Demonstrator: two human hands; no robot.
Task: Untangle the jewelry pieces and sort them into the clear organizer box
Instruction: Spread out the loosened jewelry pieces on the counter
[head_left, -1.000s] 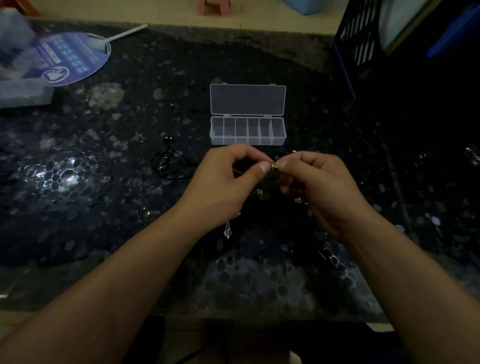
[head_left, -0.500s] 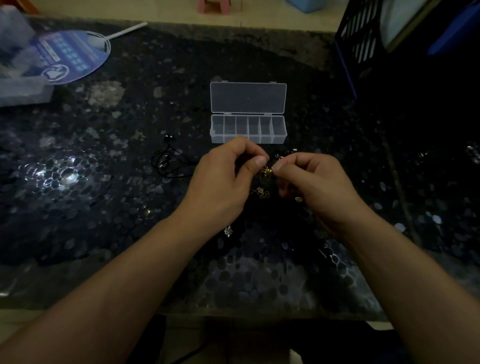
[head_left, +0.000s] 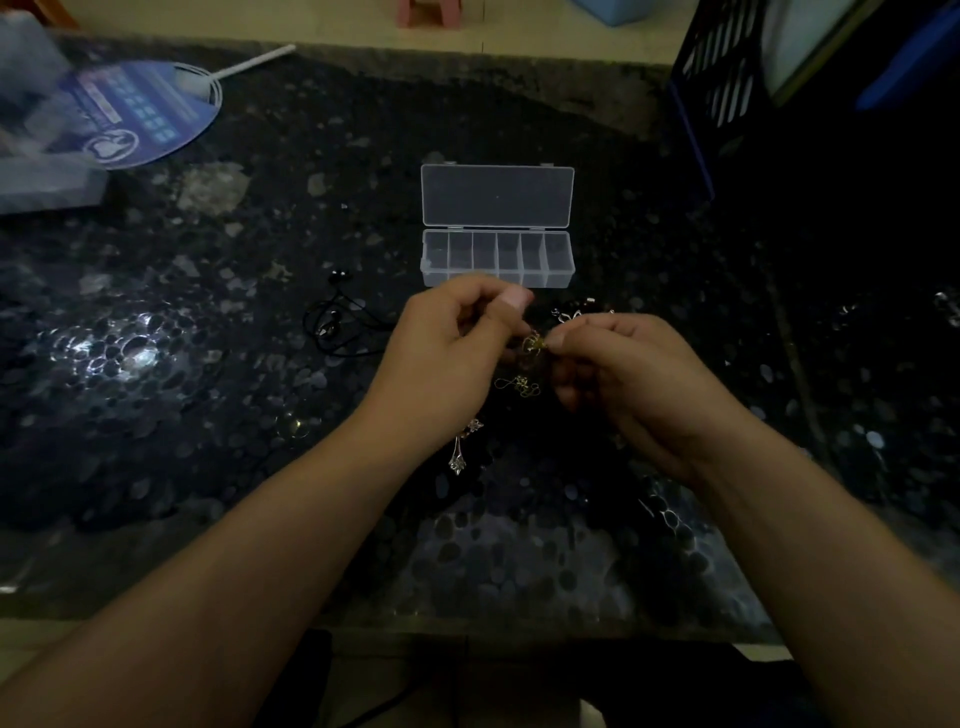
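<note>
Both hands are working mid-table, just at 6 o'clock of the clear organizer box (head_left: 497, 258). My left hand (head_left: 447, 358) and right hand (head_left: 631, 382) are each pinching the gold chain tangle (head_left: 534, 344) between thumb and fingertips, facing one another, I'm judging so the knot can be teased apart. A slack loop is hanging below the pinch. The box is lying open, long axis running 9 to 3 o'clock, lid folded back toward 12, compartments looking bare. A silver drop earring (head_left: 460, 447) is resting at 6 o'clock of my left hand, a black cord necklace (head_left: 332, 325) at its 9.
</note>
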